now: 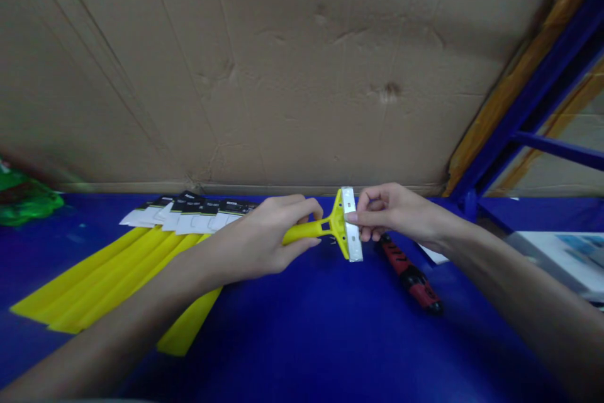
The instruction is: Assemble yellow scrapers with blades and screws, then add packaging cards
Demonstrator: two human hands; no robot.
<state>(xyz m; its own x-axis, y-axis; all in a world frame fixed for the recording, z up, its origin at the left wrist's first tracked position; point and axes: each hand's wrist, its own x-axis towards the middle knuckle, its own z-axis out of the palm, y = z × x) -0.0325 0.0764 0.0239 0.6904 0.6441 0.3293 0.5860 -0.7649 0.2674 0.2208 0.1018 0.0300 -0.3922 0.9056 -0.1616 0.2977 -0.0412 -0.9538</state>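
My left hand is closed round the yellow handle of a scraper, holding it level above the blue table. Across the scraper's flared yellow head lies a silver metal blade plate with small slots. My right hand pinches this plate at its middle, the thumb on its face and the other fingers curled behind its right edge. Below my right hand, a red and black power screwdriver rests on the table. Several long yellow strips with black and white cards at their far ends fan out near my left forearm.
A brown cardboard sheet stands behind the blue table. Blue metal framing rises at the right. A white box with a blue picture is at the right edge, and a green plastic bag at the far left.
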